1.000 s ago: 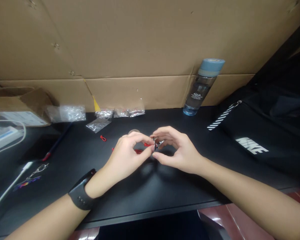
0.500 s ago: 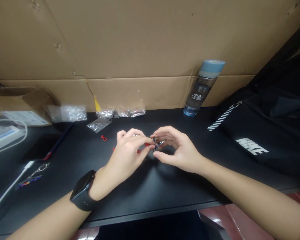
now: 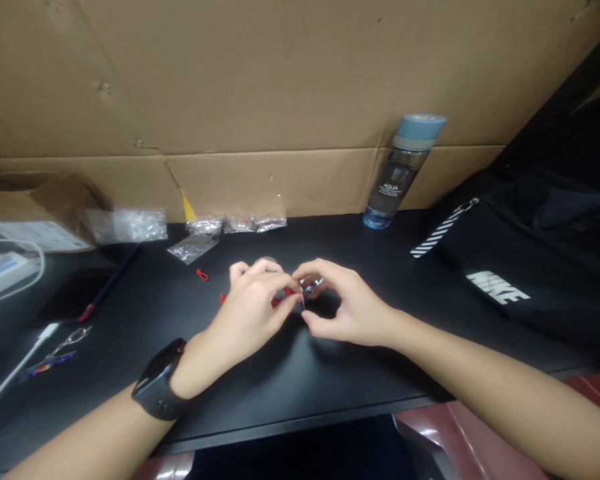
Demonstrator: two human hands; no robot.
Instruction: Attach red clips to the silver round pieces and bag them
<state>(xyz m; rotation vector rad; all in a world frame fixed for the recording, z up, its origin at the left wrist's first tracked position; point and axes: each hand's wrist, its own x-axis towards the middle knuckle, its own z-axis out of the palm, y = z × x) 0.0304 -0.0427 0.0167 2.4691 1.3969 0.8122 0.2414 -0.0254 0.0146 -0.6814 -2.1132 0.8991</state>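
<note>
Over the black desk, my left hand (image 3: 254,297) is closed in a pinch on a small red cord (image 3: 289,291). My right hand (image 3: 350,303) curls in from the other side, thumb and fingertips gripping a thin shiny metal piece (image 3: 303,295) seen edge-on, perhaps round. The cord and metal piece meet between the fingertips; whether they are joined is hidden. More red cord (image 3: 223,299) shows beside my left knuckles. Behind that hand, a greyish rounded thing (image 3: 266,260) is mostly covered. A loose red cord loop (image 3: 203,275) lies to the left on the desk.
Small clear plastic bags (image 3: 194,248) lie along the cardboard wall (image 3: 300,87). A water bottle (image 3: 397,177) leans there at the right, near a black bag (image 3: 525,247). Leftward are a cardboard box (image 3: 75,207), a phone (image 3: 75,293), a keychain (image 3: 50,365) and a white cable (image 3: 15,373).
The view has shifted slightly, so things sit a little further left. My right fingers have changed their hold on the metal piece, which now shows more of its edge.
</note>
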